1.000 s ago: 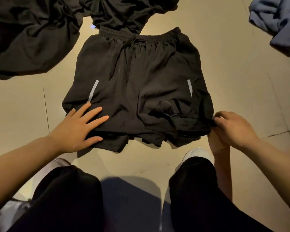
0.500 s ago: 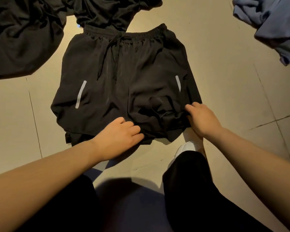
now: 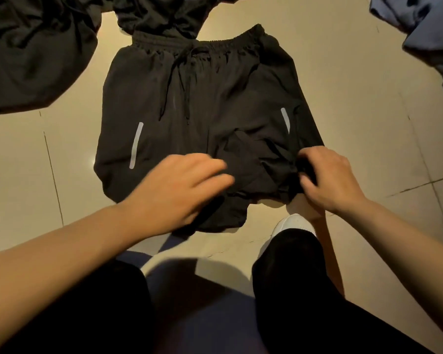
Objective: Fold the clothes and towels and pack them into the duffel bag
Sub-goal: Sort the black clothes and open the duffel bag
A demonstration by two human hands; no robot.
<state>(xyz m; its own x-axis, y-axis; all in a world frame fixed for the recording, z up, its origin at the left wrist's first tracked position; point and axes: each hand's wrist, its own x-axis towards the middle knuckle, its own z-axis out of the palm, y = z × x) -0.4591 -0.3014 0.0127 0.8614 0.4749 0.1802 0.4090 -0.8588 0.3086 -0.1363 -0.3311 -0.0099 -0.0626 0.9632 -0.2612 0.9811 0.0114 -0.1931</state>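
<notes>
Black shorts (image 3: pixel 202 103) with two grey reflective stripes and a drawstring lie spread flat on the tiled floor, waistband at the far side. My left hand (image 3: pixel 179 190) rests on the near hem at the middle, fingers stretched out and blurred by motion. My right hand (image 3: pixel 327 180) pinches the rumpled right leg hem between thumb and curled fingers. No duffel bag is in view.
A large black garment (image 3: pixel 31 54) lies crumpled at the far left, another black one (image 3: pixel 164 14) beyond the waistband. A blue-grey garment (image 3: pixel 425 26) sits at the far right. My knees in black trousers and a white shoe (image 3: pixel 292 226) are close below the shorts.
My left hand slid from the left leg of the shorts to the middle of the hem. My right hand moved inward along the right leg hem and keeps hold of the fabric.
</notes>
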